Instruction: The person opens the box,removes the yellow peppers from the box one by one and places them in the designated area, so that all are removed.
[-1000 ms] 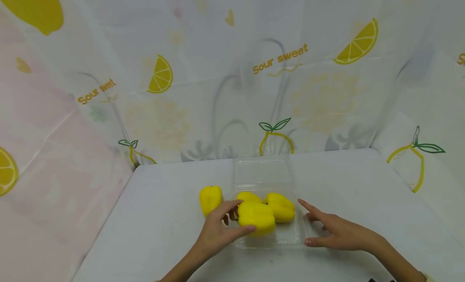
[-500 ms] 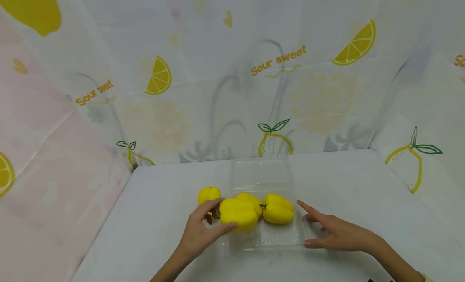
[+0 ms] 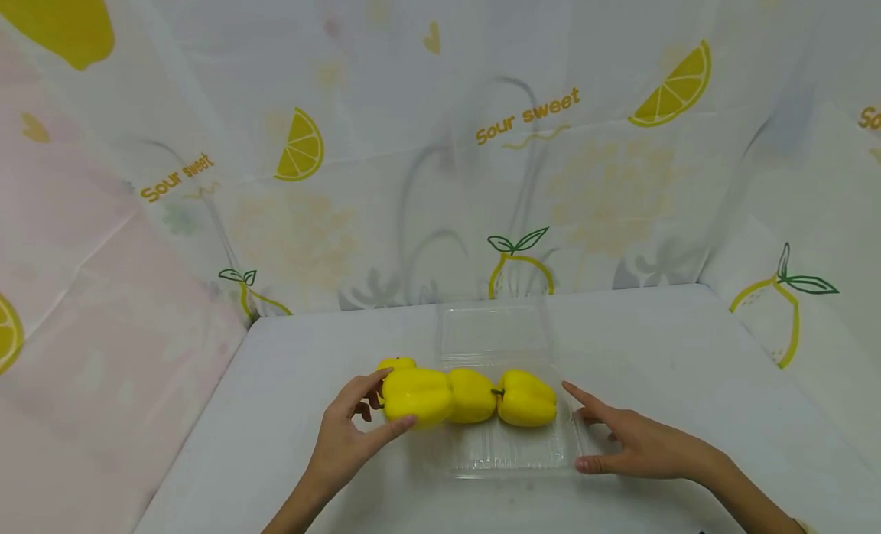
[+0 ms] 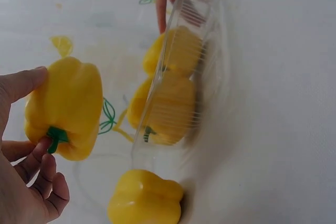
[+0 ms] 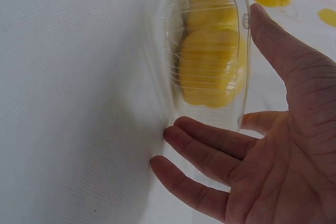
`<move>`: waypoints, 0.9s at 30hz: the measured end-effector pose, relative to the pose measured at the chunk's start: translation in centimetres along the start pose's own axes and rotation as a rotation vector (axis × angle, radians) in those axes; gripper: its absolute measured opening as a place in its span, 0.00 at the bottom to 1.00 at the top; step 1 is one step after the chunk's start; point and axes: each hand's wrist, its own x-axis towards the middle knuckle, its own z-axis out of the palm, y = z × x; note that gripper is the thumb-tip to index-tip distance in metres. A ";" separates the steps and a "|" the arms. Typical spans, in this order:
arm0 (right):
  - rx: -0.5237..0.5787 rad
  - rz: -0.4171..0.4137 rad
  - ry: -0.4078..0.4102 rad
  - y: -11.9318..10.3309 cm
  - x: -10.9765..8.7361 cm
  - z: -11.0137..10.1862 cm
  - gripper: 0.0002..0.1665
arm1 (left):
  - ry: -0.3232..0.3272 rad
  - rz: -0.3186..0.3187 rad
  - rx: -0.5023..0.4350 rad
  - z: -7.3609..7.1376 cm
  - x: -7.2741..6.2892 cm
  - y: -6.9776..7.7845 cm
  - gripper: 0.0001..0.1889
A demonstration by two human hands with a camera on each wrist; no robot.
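Note:
My left hand (image 3: 344,431) pinches a yellow bell pepper (image 3: 416,397) between thumb and fingers. It is raised off the table, over the left side of a clear plastic clamshell box (image 3: 505,454). In the left wrist view, the green stem of that pepper (image 4: 68,103) points toward my fingers. Two more yellow bell peppers, a left one (image 3: 473,396) and a right one (image 3: 527,398), lie side by side inside the box. Another bell pepper (image 4: 146,198) sits on the table left of the box. My right hand (image 3: 640,442), fingers spread, rests at the box's right edge, thumb against its rim.
The box's clear lid (image 3: 497,327) lies folded back, away from me. A white tabletop (image 3: 289,381) surrounds the box. Fabric walls (image 3: 385,174) printed with lemons stand behind and at both sides.
My left hand has carried the held bell pepper leftward from over the box, and it now hides most of the pepper on the table. My right hand stays at the box's edge.

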 end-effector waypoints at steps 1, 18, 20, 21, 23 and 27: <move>-0.001 -0.001 0.001 0.0 0.0 0.0 0.58 | 0.007 0.000 0.003 -0.2 0.0 -0.1 0.32; -0.009 -0.003 0.011 0.1 0.0 0.2 0.58 | 0.091 -0.080 0.114 -3.8 0.2 -1.6 0.31; -0.006 -0.002 0.011 0.1 0.0 0.2 0.58 | 0.089 -0.102 0.122 -4.0 0.2 -1.8 0.32; -0.004 0.000 0.010 0.1 0.0 0.2 0.58 | 0.089 -0.112 0.128 -4.2 0.2 -1.9 0.32; -0.007 0.002 0.010 0.2 0.0 0.1 0.58 | 0.089 -0.128 0.136 -4.4 0.2 -2.2 0.32; -0.011 0.002 0.007 0.2 0.0 0.1 0.58 | 0.097 -0.144 0.157 -5.0 0.2 -2.7 0.33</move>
